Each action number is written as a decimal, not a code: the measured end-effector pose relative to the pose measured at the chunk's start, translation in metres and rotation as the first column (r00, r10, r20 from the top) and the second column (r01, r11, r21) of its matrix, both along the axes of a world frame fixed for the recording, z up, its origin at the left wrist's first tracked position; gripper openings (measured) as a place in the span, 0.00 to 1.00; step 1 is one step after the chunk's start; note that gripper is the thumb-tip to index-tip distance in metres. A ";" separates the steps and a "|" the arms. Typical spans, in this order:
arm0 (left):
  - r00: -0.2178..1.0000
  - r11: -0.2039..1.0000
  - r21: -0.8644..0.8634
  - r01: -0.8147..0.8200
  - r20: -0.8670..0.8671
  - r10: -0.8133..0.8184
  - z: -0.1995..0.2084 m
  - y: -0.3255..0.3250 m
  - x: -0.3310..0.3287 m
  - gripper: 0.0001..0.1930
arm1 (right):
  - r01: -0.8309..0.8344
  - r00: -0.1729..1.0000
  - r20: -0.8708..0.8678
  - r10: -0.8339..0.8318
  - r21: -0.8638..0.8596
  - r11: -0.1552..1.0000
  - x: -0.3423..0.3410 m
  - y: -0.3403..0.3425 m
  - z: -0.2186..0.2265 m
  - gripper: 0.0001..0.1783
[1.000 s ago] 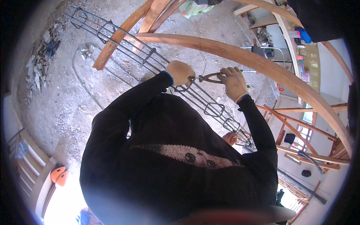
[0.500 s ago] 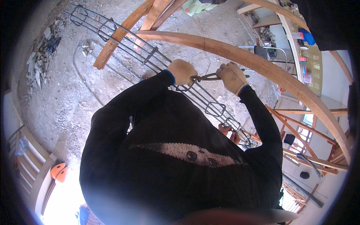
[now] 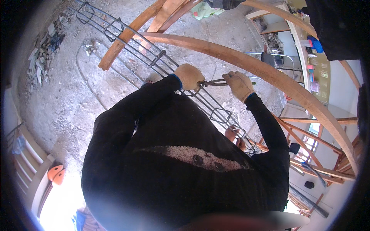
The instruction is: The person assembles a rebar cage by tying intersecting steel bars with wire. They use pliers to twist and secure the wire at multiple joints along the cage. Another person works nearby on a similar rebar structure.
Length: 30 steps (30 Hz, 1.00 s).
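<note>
A long rebar cage [image 3: 217, 111] of thin steel bars with square stirrups runs diagonally from upper left to lower right before me. My left hand [image 3: 189, 76], in a cream knitted glove, is closed around the cage at a stirrup [image 3: 195, 91]. My right hand [image 3: 239, 85], gloved alike, is wrapped round the handles of metal pincers [image 3: 217, 82], whose handle ends look green. The pincers' jaws are beside my left fingers at the stirrup; what they bite on is too small to tell. Farther down the cage, another person's bare hands [image 3: 232, 133] touch the bars.
A curved timber beam [image 3: 250, 63] arches close beyond my right hand. Shorter timbers [image 3: 119, 46] cross the cage's far end. Rubble [image 3: 40, 57] lies on the dusty floor at left. A metal-framed chair [image 3: 275, 58] and cluttered shelving [image 3: 308, 57] stand at the far right.
My hands and the cage sit slightly lower in view. The right hand's fingers have shifted a little on the pincers' handles. The other person's hands have moved slightly along the cage.
</note>
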<state>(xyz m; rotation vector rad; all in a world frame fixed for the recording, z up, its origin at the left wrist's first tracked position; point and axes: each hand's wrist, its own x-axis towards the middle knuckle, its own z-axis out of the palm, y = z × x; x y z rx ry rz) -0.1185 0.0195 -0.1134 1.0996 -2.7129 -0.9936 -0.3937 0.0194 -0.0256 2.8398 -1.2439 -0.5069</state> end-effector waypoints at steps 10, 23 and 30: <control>0.998 1.000 0.019 0.018 -0.068 -0.017 -0.009 -0.004 -0.002 0.21 | 0.164 0.972 -0.191 -0.138 0.131 0.978 0.021 -0.024 0.006 0.10; 0.967 0.936 0.244 0.254 -0.087 -0.239 -0.006 -0.045 -0.008 0.30 | 0.105 0.994 -0.051 -0.097 0.207 0.973 -0.008 -0.062 -0.070 0.08; 0.975 0.884 0.459 -0.092 -0.139 0.173 0.001 -0.042 -0.039 0.33 | -0.093 0.974 0.220 0.053 0.178 0.980 -0.038 -0.084 -0.111 0.09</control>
